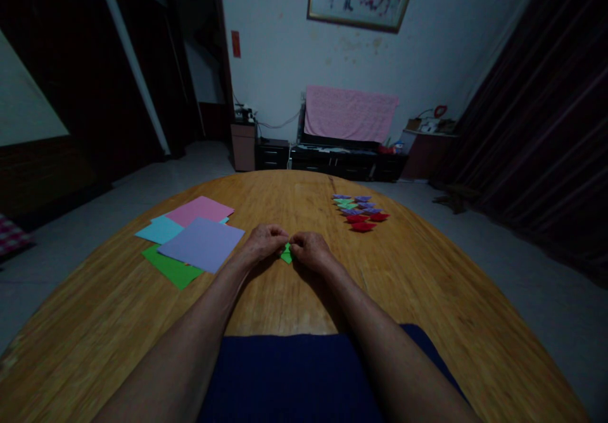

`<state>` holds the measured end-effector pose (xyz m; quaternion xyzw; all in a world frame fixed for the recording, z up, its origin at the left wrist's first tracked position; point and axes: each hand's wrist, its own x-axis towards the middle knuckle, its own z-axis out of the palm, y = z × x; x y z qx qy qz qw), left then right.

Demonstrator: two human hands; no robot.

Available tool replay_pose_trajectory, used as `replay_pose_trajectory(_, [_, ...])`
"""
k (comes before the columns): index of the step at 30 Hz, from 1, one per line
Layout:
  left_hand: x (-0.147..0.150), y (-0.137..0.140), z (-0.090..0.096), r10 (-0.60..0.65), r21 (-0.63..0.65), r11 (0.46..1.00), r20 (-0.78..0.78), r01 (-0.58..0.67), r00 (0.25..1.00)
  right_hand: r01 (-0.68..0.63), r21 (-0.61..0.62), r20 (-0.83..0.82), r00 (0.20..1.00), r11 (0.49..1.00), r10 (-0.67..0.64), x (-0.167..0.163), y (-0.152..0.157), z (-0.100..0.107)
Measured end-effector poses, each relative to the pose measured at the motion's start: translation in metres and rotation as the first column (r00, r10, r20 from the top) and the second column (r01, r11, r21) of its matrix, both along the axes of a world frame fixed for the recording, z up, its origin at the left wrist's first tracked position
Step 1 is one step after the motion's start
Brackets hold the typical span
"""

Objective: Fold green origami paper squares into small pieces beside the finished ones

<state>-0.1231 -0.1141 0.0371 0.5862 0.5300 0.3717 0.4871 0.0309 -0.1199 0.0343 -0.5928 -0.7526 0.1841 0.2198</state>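
Note:
A small folded piece of green paper (287, 255) is at the middle of the wooden table, partly covered by my fingers. My left hand (267, 242) pinches its left side, and my right hand (310, 249) pinches its right side, so the two hands almost meet over it. A pointed lower end of the paper shows between them. How its upper part is folded is hidden behind my fingertips.
Loose square sheets lie to the left: purple (203, 244), pink (202, 209), light blue (159, 233) and green (175, 268). Several folded paper boats stand in rows at the right, including a red boat (363, 227). A dark blue cloth (289, 372) is at the near edge.

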Motion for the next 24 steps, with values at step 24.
replay_pose_trajectory(24, [0.001,0.007,-0.008,-0.025,0.159,0.982,-0.423,0.101,0.906,-0.140,-0.249,-0.231,0.970,0.958,0.081,0.028,0.005,0.003])
